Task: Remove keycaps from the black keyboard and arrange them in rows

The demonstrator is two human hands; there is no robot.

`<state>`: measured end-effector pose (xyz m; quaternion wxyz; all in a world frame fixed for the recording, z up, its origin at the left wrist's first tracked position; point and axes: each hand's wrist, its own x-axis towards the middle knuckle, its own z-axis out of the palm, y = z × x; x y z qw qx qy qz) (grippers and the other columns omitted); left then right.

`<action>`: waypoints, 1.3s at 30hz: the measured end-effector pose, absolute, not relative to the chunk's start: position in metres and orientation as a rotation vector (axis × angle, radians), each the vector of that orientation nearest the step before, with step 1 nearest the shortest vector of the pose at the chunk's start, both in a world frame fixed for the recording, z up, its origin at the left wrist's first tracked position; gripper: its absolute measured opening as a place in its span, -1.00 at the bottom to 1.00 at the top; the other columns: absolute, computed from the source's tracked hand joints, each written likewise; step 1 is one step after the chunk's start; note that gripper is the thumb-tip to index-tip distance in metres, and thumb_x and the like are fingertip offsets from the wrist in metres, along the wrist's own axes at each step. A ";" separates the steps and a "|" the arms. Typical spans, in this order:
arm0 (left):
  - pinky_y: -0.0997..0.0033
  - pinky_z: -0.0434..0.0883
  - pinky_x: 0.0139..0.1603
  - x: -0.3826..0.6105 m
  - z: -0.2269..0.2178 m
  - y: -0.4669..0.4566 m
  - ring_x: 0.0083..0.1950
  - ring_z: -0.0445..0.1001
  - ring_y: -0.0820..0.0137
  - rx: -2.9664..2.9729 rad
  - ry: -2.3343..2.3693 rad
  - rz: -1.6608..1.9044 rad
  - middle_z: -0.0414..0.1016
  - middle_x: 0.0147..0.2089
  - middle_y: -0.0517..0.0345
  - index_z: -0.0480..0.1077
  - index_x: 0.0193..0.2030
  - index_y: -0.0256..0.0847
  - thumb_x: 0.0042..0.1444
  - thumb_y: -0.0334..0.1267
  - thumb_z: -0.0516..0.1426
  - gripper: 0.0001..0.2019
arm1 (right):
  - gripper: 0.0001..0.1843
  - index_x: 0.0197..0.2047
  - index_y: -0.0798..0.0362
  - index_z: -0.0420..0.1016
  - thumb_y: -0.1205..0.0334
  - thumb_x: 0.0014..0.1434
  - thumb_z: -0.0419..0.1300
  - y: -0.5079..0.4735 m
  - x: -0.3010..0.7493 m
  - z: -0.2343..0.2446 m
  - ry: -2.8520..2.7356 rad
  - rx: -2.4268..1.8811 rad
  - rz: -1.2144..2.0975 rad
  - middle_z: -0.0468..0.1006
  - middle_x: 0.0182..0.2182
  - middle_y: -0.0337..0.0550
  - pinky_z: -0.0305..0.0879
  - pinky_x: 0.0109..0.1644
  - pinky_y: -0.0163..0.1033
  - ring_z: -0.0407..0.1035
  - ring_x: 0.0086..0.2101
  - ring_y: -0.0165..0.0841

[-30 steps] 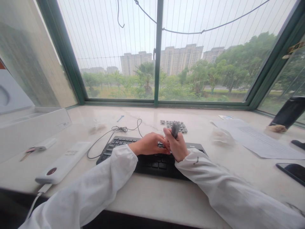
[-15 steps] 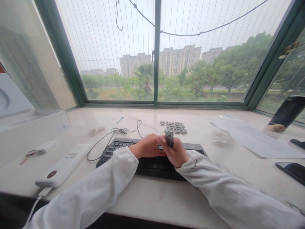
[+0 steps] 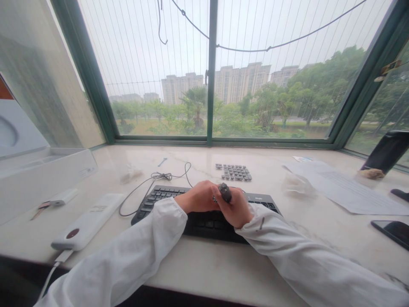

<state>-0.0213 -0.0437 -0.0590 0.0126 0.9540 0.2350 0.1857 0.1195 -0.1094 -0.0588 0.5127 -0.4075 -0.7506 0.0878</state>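
A dark object [image 3: 225,192] is gripped by the right hand [image 3: 237,209], fingers curled above a keyboard [image 3: 207,226]; whether the left hand [image 3: 198,198] grips anything cannot be told.

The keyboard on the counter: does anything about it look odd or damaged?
Yes: keycaps lie loose in rows behind the keyboard, odd because they normally sit on one. Its right end seems to show bare sockets, though the left hand and right hand hide part of its middle.
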 end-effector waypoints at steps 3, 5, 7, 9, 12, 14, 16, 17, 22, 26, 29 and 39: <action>0.45 0.24 -0.43 -0.021 -0.066 -0.037 -0.47 0.34 0.42 3.041 0.717 0.551 0.46 -0.48 0.13 0.46 -0.42 -0.27 0.03 -0.23 0.14 -0.84 | -0.65 -0.59 0.03 0.23 0.15 0.22 0.05 -0.108 0.119 -0.063 -1.841 -0.986 0.137 0.27 -0.67 -0.30 0.11 -0.46 -0.33 0.07 -0.59 -0.45; 0.44 0.23 -0.44 -0.021 -0.069 -0.036 -0.48 0.33 0.41 3.050 0.705 0.559 0.46 -0.49 0.12 0.45 -0.44 -0.27 0.04 -0.24 0.13 -0.84 | -0.68 -0.57 0.02 0.27 0.18 0.21 0.05 -0.108 0.119 -0.064 -1.849 -0.993 0.122 0.29 -0.67 -0.29 0.12 -0.46 -0.32 0.06 -0.60 -0.44; 0.44 0.22 -0.45 -0.021 -0.069 -0.036 -0.48 0.32 0.42 3.050 0.710 0.566 0.46 -0.49 0.12 0.44 -0.45 -0.28 0.04 -0.23 0.12 -0.83 | -0.69 -0.55 0.02 0.30 0.17 0.21 0.04 -0.108 0.119 -0.064 -1.847 -1.010 0.114 0.31 -0.66 -0.28 0.13 -0.46 -0.31 0.06 -0.60 -0.44; 0.45 0.22 -0.45 -0.020 -0.067 -0.037 -0.48 0.32 0.43 3.044 0.722 0.566 0.45 -0.50 0.14 0.44 -0.46 -0.28 0.03 -0.24 0.13 -0.84 | -0.69 -0.54 0.02 0.32 0.16 0.22 0.03 -0.108 0.119 -0.064 -1.841 -1.024 0.110 0.34 -0.66 -0.27 0.14 -0.45 -0.31 0.08 -0.60 -0.43; 0.47 0.22 -0.44 -0.020 -0.061 -0.041 -0.48 0.30 0.45 3.014 0.741 0.557 0.43 -0.51 0.16 0.42 -0.48 -0.28 0.02 -0.25 0.13 -0.85 | -0.69 -0.53 0.03 0.34 0.17 0.23 0.03 -0.107 0.119 -0.065 -1.840 -1.021 0.107 0.37 -0.64 -0.26 0.15 -0.44 -0.31 0.11 -0.60 -0.43; 0.48 0.23 -0.43 -0.019 -0.058 -0.044 -0.48 0.30 0.46 2.985 0.740 0.546 0.43 -0.51 0.16 0.40 -0.49 -0.28 0.02 -0.26 0.13 -0.85 | -0.70 -0.52 0.03 0.35 0.18 0.23 0.03 -0.107 0.120 -0.065 -1.846 -1.010 0.106 0.38 -0.64 -0.27 0.15 -0.44 -0.31 0.13 -0.60 -0.43; 0.49 0.24 -0.42 -0.019 -0.055 -0.046 -0.48 0.31 0.46 2.967 0.733 0.534 0.45 -0.49 0.15 0.39 -0.49 -0.28 0.02 -0.27 0.13 -0.86 | -0.70 -0.51 0.03 0.37 0.17 0.23 0.03 -0.107 0.120 -0.065 -1.851 -1.004 0.106 0.39 -0.64 -0.26 0.15 -0.44 -0.31 0.16 -0.60 -0.42; 0.49 0.25 -0.40 -0.019 -0.055 -0.046 -0.47 0.32 0.46 2.966 0.728 0.534 0.46 -0.48 0.15 0.39 -0.48 -0.29 0.02 -0.27 0.13 -0.86 | -0.70 -0.50 0.03 0.37 0.16 0.24 0.03 -0.107 0.120 -0.065 -1.850 -1.006 0.106 0.39 -0.64 -0.26 0.15 -0.44 -0.31 0.17 -0.59 -0.41; 0.49 0.28 -0.37 -0.019 -0.057 -0.045 -0.44 0.33 0.45 2.979 0.728 0.544 0.45 -0.48 0.14 0.39 -0.48 -0.29 0.04 -0.26 0.11 -0.84 | -0.69 -0.50 0.02 0.39 0.14 0.23 0.03 -0.106 0.120 -0.068 -1.830 -1.013 0.093 0.40 -0.64 -0.25 0.15 -0.44 -0.30 0.21 -0.60 -0.40; 0.51 0.26 -0.40 -0.019 -0.058 -0.045 -0.47 0.29 0.48 2.960 0.767 0.528 0.43 -0.51 0.16 0.39 -0.50 -0.29 0.02 -0.26 0.13 -0.84 | -0.70 -0.51 0.01 0.38 0.15 0.23 0.03 -0.105 0.121 -0.069 -1.833 -1.011 0.101 0.39 -0.65 -0.25 0.15 -0.44 -0.30 0.20 -0.61 -0.39; 0.51 0.26 -0.39 -0.019 -0.056 -0.046 -0.46 0.29 0.48 2.926 0.772 0.542 0.44 -0.50 0.14 0.38 -0.50 -0.30 0.00 -0.29 0.13 -0.86 | -0.70 -0.51 0.00 0.37 0.15 0.23 0.03 -0.107 0.120 -0.067 -1.833 -1.002 0.110 0.38 -0.65 -0.25 0.15 -0.45 -0.30 0.19 -0.61 -0.40; 0.58 0.26 -0.42 -0.023 -0.033 -0.062 -0.45 0.35 0.51 2.801 0.694 0.508 0.47 -0.48 0.19 0.38 -0.52 -0.34 -0.07 -0.44 0.11 -0.93 | -0.70 -0.55 0.00 0.22 0.25 0.23 0.04 -0.126 0.112 -0.056 -1.932 -0.849 0.106 0.22 -0.67 -0.31 0.03 -0.50 -0.32 0.03 -0.64 -0.47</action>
